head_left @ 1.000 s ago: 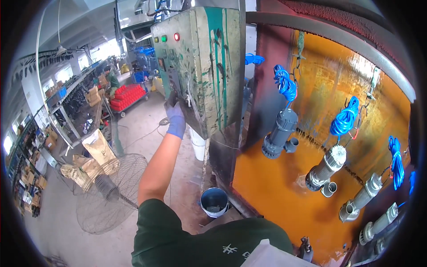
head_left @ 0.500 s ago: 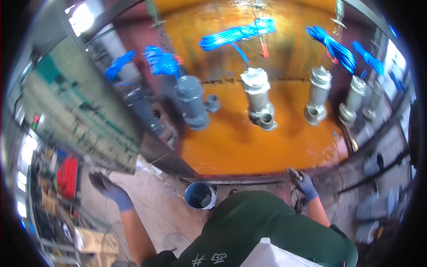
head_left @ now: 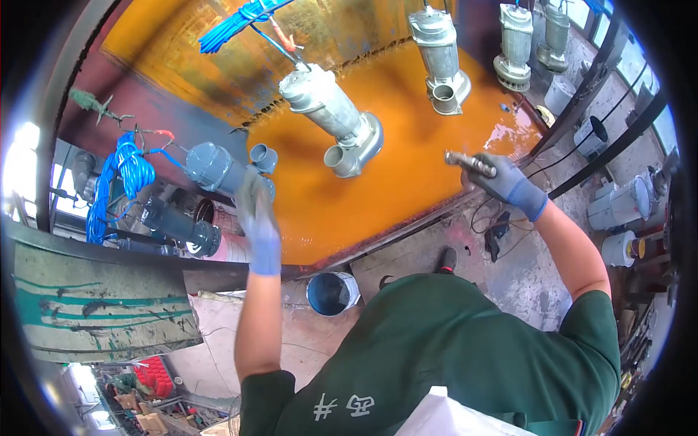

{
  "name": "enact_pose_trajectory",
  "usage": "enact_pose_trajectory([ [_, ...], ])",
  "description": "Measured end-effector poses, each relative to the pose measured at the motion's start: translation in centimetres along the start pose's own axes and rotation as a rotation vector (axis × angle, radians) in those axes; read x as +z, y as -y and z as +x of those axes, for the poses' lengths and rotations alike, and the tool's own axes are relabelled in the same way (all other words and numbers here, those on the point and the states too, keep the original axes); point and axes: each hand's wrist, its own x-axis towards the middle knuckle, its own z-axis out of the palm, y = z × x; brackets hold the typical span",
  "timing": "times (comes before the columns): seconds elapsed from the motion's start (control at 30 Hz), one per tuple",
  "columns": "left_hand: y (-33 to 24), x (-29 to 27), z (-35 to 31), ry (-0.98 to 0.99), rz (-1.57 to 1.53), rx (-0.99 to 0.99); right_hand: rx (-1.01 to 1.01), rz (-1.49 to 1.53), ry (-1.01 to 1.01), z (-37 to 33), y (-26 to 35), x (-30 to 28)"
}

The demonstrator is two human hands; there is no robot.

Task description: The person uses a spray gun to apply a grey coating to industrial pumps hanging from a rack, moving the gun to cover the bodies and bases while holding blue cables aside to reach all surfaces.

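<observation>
My left hand (head_left: 258, 218), in a grey-blue glove, is raised in front of a blue-grey painted pump (head_left: 211, 166). Motion smears its fingers, and whether they grip the pump cannot be seen. In my gloved right hand (head_left: 509, 182), fingers closed, is a silvery metal tool that looks like a spray gun (head_left: 469, 163), pointing left. Bare silver pumps hang beyond: one in the middle (head_left: 323, 109), its round outlet low, and another (head_left: 436, 54) to its right. Blue cable coils (head_left: 136, 168) are tied above the blue-grey pump.
Behind the pumps stands an orange-coated booth (head_left: 327, 211) with a raised front edge. A blue-lined bucket (head_left: 331, 293) is on the floor before it. A paint-streaked panel (head_left: 109, 309) stands at left. Hoses and a dark object (head_left: 498, 232) lie below my right hand; pale buckets (head_left: 622, 200) are farther right.
The view has swung left. My left hand has risen from out at the side to the blue-grey pump. The right hand, still holding the metal tool, has lifted over the booth's front edge.
</observation>
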Motion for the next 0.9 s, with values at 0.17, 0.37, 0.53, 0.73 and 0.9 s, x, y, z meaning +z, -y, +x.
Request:
enact_pose_trajectory([
  [0.17, -0.9, 8.6, 12.3, 0.083, -0.128, -0.023, -0.113, -0.071, -0.178, 0.9, 1.8, 1.1],
  [0.37, 2.4, 16.0, 20.4, 0.137, 0.036, -0.139, -0.164, 0.166, 0.186, 1.5, 1.6, 0.2],
  [0.53, 2.8, 18.7, 22.6, 0.103, 0.605, -0.097, 0.033, 0.122, -0.022, 4.8, -1.1, -1.0],
  [0.73, 7.0, 19.1, 24.9, 0.039, 0.637, -0.070, -0.068, 0.094, 0.208, 5.5, 0.7, 0.7],
  [0.9, 7.4, 20.8, 25.5, 0.089, 0.366, -0.096, -0.015, 0.180, 0.038, 5.2, 3.7, 2.1],
])
